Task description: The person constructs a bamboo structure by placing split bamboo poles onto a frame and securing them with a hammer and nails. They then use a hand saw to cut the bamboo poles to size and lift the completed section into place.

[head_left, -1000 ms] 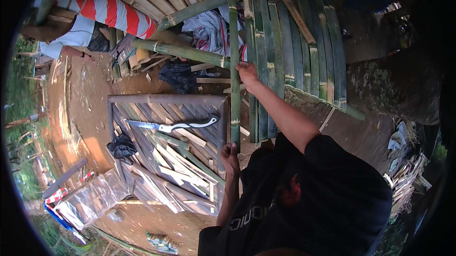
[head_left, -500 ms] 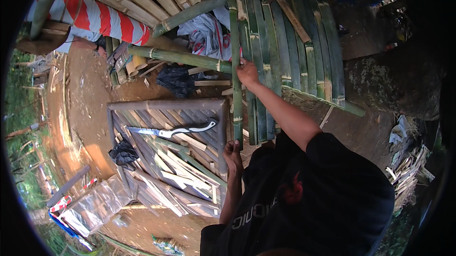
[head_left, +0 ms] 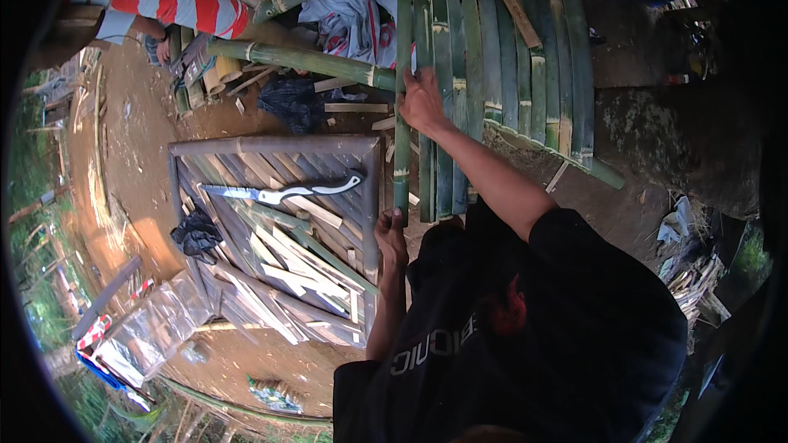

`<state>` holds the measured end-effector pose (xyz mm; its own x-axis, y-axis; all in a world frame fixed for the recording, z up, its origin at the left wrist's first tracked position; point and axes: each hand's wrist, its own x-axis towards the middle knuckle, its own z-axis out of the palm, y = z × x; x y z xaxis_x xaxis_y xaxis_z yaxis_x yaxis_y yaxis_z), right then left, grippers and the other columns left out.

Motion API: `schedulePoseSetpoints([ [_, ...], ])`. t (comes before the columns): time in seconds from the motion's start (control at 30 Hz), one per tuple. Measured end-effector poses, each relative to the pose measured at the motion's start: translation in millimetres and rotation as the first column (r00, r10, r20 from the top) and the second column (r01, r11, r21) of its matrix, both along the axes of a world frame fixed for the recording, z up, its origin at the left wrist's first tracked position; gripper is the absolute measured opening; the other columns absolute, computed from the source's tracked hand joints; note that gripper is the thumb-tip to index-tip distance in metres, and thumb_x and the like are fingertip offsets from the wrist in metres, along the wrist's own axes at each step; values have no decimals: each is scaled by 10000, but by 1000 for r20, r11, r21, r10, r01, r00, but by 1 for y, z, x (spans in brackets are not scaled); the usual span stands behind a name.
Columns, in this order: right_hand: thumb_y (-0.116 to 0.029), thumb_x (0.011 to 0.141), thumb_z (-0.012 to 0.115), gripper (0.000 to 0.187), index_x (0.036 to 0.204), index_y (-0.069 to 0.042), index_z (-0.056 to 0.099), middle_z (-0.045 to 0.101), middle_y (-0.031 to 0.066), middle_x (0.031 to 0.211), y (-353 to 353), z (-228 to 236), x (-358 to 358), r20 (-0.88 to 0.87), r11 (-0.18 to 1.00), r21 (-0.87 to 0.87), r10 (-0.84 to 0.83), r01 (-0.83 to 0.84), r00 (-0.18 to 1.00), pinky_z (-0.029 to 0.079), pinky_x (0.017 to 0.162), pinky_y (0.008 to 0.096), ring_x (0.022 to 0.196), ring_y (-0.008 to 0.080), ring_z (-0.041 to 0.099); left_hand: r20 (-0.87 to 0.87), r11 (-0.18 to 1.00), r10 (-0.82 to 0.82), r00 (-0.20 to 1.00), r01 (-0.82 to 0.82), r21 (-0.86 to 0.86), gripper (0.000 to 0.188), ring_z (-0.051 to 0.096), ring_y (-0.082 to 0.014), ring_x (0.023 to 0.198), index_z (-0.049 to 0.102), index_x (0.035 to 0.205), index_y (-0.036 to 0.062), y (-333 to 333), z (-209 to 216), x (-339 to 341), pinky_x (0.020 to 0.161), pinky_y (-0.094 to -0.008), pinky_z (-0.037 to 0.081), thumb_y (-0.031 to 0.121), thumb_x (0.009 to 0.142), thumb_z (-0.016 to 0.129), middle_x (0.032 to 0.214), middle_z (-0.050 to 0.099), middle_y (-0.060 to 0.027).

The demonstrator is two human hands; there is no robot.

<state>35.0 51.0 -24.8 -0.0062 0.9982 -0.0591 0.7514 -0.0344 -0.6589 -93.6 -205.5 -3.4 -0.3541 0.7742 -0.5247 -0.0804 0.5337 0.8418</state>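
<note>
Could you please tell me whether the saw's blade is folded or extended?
Extended: the saw blade points out beyond its black-and-white handle.

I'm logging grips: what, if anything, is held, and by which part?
A green bamboo strip: the right hand holds it partway along its length; the left hand is at its near end, gripping or merely touching, unclear.

right hand (head_left: 424, 104) beyond left hand (head_left: 391, 238)
</note>
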Motion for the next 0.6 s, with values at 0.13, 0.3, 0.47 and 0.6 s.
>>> schedulePoseSetpoints([
  [0.13,-144,803,673,637,1372,20,438,433,202,1214,0,5,7,54,998,-34,47,-45,997,422,981,423,1130,370,449,32,1000,11,999,-10,-15,288,377,-49,616,575,808,66,-2,-13,5,559,-239,298,319,940,615,671,463,46],
  [0.3,-143,793,675,655,1379,3,419,411,171,1236,-2,-2,15,46,996,-26,82,-81,996,432,960,438,1120,375,438,85,999,34,996,-34,2,269,371,-47,609,583,825,68,-9,-26,9,554,-237,291,308,938,626,681,470,51],
  [0.47,-172,809,680,665,1397,-21,408,416,166,1248,-3,4,16,74,995,-55,92,-88,993,419,979,425,1122,376,439,70,999,39,997,-37,-32,249,362,-43,607,596,851,68,-8,-28,9,550,-235,285,299,938,628,686,471,55],
  [0.6,-177,817,670,656,1401,-31,407,414,175,1274,-5,-1,18,54,996,-27,90,-89,994,414,978,430,1114,384,438,67,998,43,997,-40,-44,249,356,-43,607,599,861,66,-10,-27,10,551,-234,283,301,941,623,685,463,59],
])
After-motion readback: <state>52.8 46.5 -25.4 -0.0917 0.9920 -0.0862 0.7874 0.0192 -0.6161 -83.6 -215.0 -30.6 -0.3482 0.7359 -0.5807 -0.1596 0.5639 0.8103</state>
